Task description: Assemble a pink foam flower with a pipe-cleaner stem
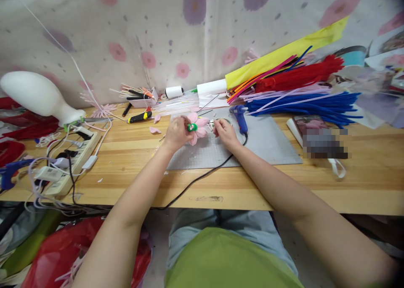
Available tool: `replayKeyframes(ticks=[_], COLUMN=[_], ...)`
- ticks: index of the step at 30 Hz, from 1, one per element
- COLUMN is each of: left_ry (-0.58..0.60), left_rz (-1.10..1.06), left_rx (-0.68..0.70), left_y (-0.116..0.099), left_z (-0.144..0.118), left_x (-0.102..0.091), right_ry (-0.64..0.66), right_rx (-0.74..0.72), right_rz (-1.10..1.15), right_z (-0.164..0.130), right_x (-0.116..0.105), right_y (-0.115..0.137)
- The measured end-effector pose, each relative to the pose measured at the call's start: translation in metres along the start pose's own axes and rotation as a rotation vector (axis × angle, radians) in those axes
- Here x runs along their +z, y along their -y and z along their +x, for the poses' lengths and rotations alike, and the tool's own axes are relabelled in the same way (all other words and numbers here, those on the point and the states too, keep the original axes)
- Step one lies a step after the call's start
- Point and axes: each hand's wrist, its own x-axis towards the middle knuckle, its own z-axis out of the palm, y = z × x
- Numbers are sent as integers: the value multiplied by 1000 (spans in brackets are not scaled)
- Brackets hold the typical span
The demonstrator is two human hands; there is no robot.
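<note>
**Both hands at a pink flower over the grey mat**

The left hand [176,133] is closed around a small pink petalled craft flower with a green wrapped base [197,128], holding it just above the far edge of a grey rectangular cutting mat [268,147] that lies on the pale wooden worktable [132,162]. The right hand [223,132] sits just right of the flower, its fingers curled in narrowly toward something small and pale at the petals; whether it actually pinches anything is too small to tell.

Just right of the right hand a blue hot-glue gun [240,117] rests on the mat, its black cord [202,178] trailing toward the near edge of the table. Far right lies a heap of fuzzy pipe-cleaner stems in blue, red and pink [309,94], with a rolled yellow sheet [284,54] slanting above it. Loose pink petals [155,130] lie left of the left hand, near a black-and-yellow utility knife [139,117]. At the far left stands a white smooth bulb-shaped form [38,95], and nearer, a white power strip with plugs and tangled cables [72,162]. A floral-printed cloth [158,31] hangs behind the table.
</note>
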Motion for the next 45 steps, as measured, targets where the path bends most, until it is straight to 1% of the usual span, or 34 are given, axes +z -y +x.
replayKeyframes(ticks=[2, 4, 9, 11, 13, 16, 18, 21, 24, 27, 33, 35, 39, 45], left_ry=[-40, -35, 99, 138, 153, 183, 215, 236, 218, 163, 67, 55, 71, 73], left_rz=[14, 13, -49, -89, -128, -143, -126, -115, -115, -102, -83, -86, -85, -34], left_rx=[82, 150, 267, 283, 283, 275, 263, 235, 217, 198, 141, 150, 150, 263], left_y=[2, 2, -2, -4, -5, -7, -8, -11, -13, -13, -4, 0, 3, 2], left_z=[-2, -5, -9, -10, -11, -12, -12, -11, -9, -7, -4, -4, -2, -2], left_x=[4, 6, 4, 3, 2, 3, 3, 4, 4, 5, 14, 18, 23, 21], right_ry=[-7, -11, -5, 34, 104, 191, 206, 195, 192, 195, 216, 211, 171, 138], right_rx=[73, 123, 144, 164, 186, 167, 148, 142, 117, 86, 51, 43, 53, 52], right_rz=[165, 278, 403, 443, 467, 455, 443, 448, 454, 428, 438, 434, 405, 346], right_z=[3, 7, 8, 5, 1, -3, -4, -2, -1, -1, -1, -1, 0, -1], right_x=[2, 3, 2, 3, 5, 9, 10, 10, 7, 5, 5, 6, 7, 7], right_y=[-2, -5, -6, -3, 1, 4, 3, 1, -2, -2, -2, -3, -4, -6])
